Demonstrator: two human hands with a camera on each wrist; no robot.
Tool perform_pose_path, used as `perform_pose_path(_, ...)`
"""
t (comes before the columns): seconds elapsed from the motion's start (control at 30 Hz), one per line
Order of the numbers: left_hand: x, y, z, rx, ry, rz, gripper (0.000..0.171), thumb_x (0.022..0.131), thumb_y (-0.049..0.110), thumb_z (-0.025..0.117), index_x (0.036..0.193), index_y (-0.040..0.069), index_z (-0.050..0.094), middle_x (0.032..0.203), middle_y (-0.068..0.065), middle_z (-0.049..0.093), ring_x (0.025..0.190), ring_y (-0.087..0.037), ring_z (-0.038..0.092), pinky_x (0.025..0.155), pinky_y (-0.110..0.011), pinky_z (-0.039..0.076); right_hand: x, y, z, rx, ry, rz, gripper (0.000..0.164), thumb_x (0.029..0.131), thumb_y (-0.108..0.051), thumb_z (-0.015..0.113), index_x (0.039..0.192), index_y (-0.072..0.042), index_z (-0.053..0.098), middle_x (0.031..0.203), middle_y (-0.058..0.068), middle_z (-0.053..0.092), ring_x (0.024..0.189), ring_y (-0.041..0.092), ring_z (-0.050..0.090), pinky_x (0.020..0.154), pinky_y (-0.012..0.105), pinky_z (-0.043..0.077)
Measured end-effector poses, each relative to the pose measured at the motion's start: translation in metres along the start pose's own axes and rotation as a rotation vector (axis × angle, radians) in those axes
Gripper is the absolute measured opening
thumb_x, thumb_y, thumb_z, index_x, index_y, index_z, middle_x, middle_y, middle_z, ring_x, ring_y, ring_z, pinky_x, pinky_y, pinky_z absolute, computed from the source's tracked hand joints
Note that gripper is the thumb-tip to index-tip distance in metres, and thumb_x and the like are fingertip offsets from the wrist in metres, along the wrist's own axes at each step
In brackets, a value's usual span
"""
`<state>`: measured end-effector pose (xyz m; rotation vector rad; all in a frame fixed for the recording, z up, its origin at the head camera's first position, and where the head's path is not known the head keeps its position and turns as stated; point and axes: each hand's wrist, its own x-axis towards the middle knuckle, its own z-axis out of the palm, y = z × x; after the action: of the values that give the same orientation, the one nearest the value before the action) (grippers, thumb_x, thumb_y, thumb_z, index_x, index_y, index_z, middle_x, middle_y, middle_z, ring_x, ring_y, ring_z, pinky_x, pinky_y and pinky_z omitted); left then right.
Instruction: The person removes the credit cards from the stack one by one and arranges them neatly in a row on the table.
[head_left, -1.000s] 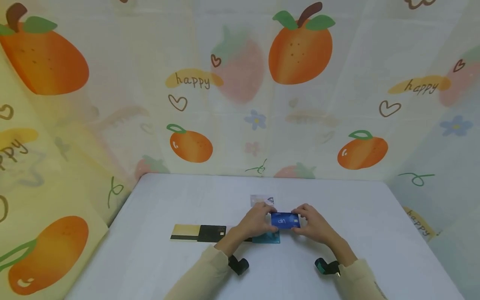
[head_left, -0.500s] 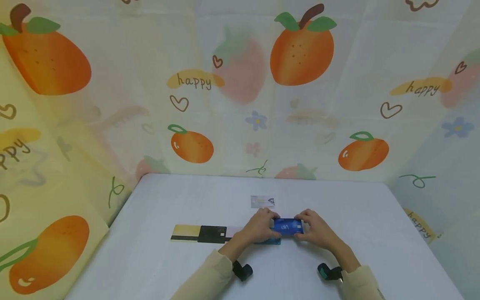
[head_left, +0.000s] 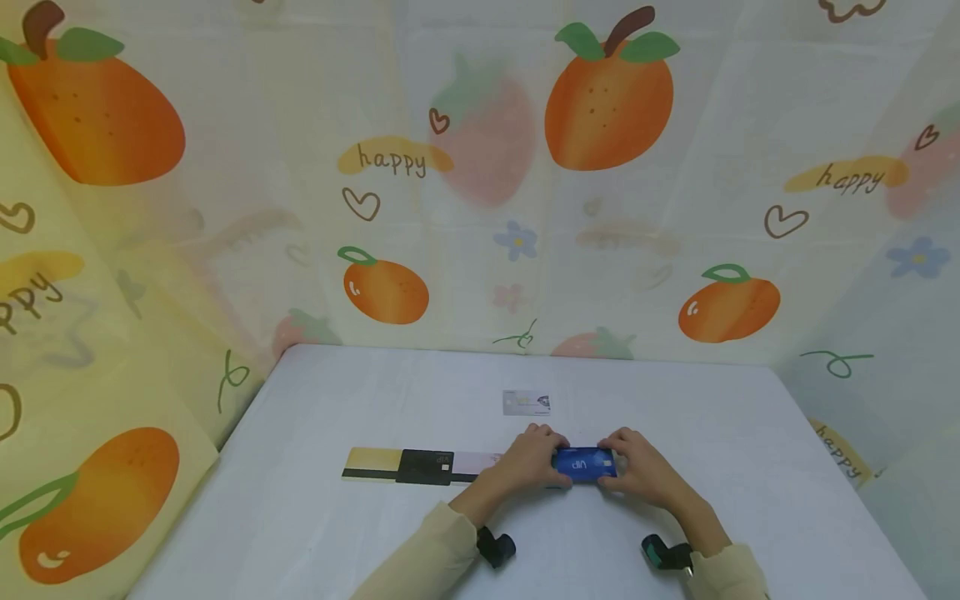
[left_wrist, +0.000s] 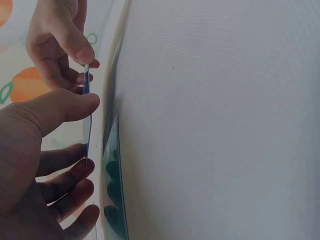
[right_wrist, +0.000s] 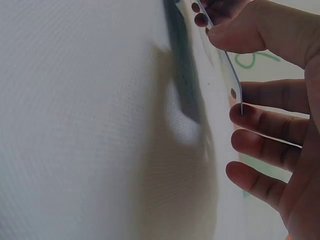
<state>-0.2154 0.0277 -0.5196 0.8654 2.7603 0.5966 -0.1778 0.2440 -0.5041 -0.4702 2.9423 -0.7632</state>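
Note:
Between my two hands is a blue card [head_left: 585, 464] lettered VIP, held a little above the table. The left hand [head_left: 531, 460] pinches its left end between thumb and fingers. At the opposite end the right hand [head_left: 642, 468] pinches it the same way. Seen edge-on in the left wrist view, the card [left_wrist: 88, 131] has a teal card [left_wrist: 114, 185] lying on the table below it. In the head view my left hand hides that teal card. Leftward along the same row lie a pale card [head_left: 471, 463], a black card [head_left: 425, 467] and a gold card [head_left: 372, 462].
A silvery-white card [head_left: 527, 402] lies alone on the white table [head_left: 300, 542], behind the row. A fruit-patterned cloth [head_left: 480, 275] hangs at the table's back and sides. Each wrist wears a small black camera, such as the left wrist camera [head_left: 497, 547].
Both hands have carried the blue card to the right and toward the table's front. The silvery-white card, partly covered earlier, is now fully in view.

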Motion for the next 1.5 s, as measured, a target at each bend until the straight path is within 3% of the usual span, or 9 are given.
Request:
perform_pose_path(0.47,-0.001,0.007,0.008,0.018,-0.009,-0.02,0.055,0.075,0.045,0.08,0.121,0.019,0.066,0.112,0.002,0.061,0.101,-0.012,0.048,0.091,-0.03,0.043,-0.004,0.006,0.005,-0.017,-0.039,0.042,0.048,0.071,-0.024,0.083,0.113,-0.006,0.068,0.104,0.003,0.058,0.098,0.019,0.053,0.089,0.045,0.049)
perform_pose_path(0.73,-0.002,0.009,0.005,0.051,-0.021,-0.021,0.055,0.075,0.045,0.081,0.121,0.018,0.067,0.109,0.002,0.06,0.098,-0.012,0.046,0.091,-0.029,0.043,-0.005,0.002,0.006,-0.049,-0.025,0.025,0.048,0.071,-0.025,0.084,0.112,-0.006,0.069,0.106,0.004,0.06,0.1,0.022,0.054,0.09,0.047,0.049)
perform_pose_path(1.5,-0.006,0.006,0.003,0.029,-0.028,-0.007,0.054,0.076,0.042,0.08,0.123,0.02,0.065,0.11,0.002,0.059,0.1,-0.012,0.047,0.089,-0.027,0.043,-0.006,0.002,0.011,-0.062,-0.023,0.047,0.048,0.068,-0.024,0.086,0.11,-0.007,0.071,0.098,-0.001,0.055,0.093,0.015,0.05,0.084,0.038,0.048)
